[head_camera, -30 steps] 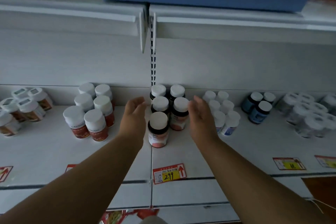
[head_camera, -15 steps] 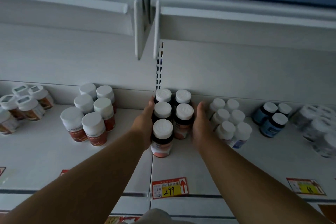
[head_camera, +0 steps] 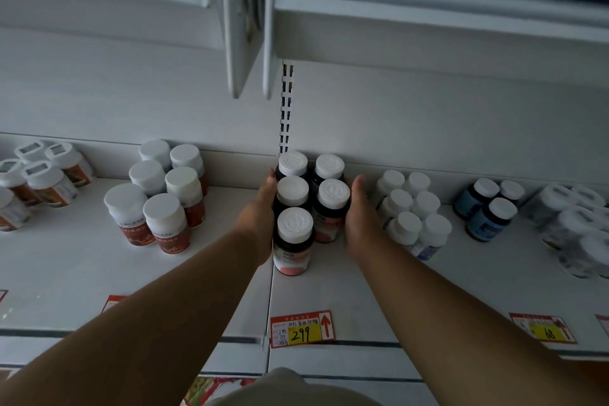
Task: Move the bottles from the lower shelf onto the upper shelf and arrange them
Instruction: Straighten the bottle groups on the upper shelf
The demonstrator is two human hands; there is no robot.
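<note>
Grip: left hand and right hand flat, fingers straight, one pressed to each flank of the dark bottles; nothing clasped, no finger curled round a bottle.

Shelf: white, long; carries every item below. Whether it is the task's lower or upper shelf cannot be told. A second white shelf overhangs above; its top surface is out of view.

Dark bottles: five, white caps, pinkish labels, upright, packed in two columns against the back wall at the seam of the shelf panels. The front bottle stands alone at the head of the left column.

Red-labelled bottles: six, white caps, to the left, well apart from the hands.

Small white bottles: six, just beside the right hand.

Blue bottles: three, farther right.

Price tag: red and yellow, reads 299, on the shelf edge below the dark group.

Step in hand, as judged: squaring the dark group between the palms, an arranging stroke. Next move calls for even pressure from both sides, so that the columns close without tipping the front bottle or nudging the small white bottles.
</note>
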